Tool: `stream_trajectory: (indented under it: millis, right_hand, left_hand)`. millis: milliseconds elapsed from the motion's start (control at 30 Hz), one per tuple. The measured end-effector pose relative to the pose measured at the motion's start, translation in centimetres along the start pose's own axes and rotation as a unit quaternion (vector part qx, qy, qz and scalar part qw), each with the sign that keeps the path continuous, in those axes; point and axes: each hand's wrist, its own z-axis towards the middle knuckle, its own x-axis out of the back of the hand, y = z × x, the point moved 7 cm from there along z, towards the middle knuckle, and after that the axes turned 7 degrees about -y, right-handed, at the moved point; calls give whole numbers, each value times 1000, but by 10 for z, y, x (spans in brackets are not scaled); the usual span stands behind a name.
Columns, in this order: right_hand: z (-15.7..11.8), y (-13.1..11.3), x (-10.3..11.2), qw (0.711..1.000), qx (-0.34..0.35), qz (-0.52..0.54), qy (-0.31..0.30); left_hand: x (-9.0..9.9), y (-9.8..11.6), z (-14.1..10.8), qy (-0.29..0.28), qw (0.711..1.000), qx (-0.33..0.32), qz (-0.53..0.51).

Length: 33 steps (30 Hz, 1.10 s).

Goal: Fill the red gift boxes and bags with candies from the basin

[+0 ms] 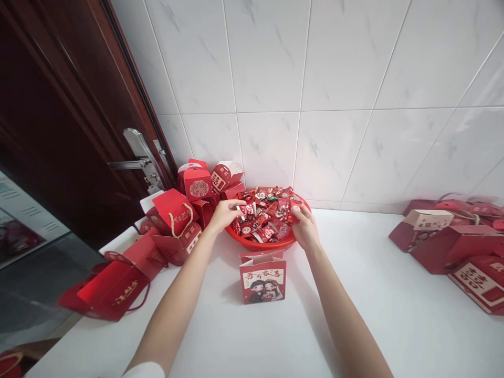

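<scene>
A red bowl (252,245) against the tiled wall is heaped with red-wrapped candies (264,215). Over its left side, my left hand (226,214) has its fingers closed on a small red and white candy (248,210). My right hand (304,224), at the bowl's right side, pinches a red candy packet (295,210) between thumb and fingers. In front of the bowl a red gift box (263,283) with a cartoon couple printed on it stands upright, its top open. Neither hand touches that box.
Several red gift boxes and bags (173,226) crowd the left side of the white table (354,315). More red boxes (452,241) lie at the right. A dark wooden door with a metal handle (137,164) is at the upper left.
</scene>
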Motion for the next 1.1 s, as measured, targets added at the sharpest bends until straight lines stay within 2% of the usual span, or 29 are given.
stream_trajectory:
  millis: [133, 267, 700, 800, 900, 1000, 1100]
  right_hand:
    - [0, 0, 1, 1000, 0, -5, 2]
    - [0, 0, 0, 1000, -3, -11, 5]
    - [-3, -3, -5, 999, -4, -41, 2]
    - [-2, -2, -2, 1000, -13, -23, 2]
    - [1, 1, 7, 999, -29, 18, 19]
    - [6, 5, 17, 998, -43, 37, 39]
    - [9, 3, 21, 997, -50, 43, 46]
  left_hand:
    - [-14, 6, -10, -22, 998, -20, -54]
    - [-23, 6, -13, -14, 996, -31, -86]
    - [-33, -1, -18, -7, 997, -22, -72]
    - [-31, -1, -19, 4, 995, -22, -94]
    - [-22, 4, -21, 38, 991, -30, -127]
    - [-11, 14, -27, 84, 979, -50, -178]
    - [-8, 26, -33, 93, 974, -67, -195]
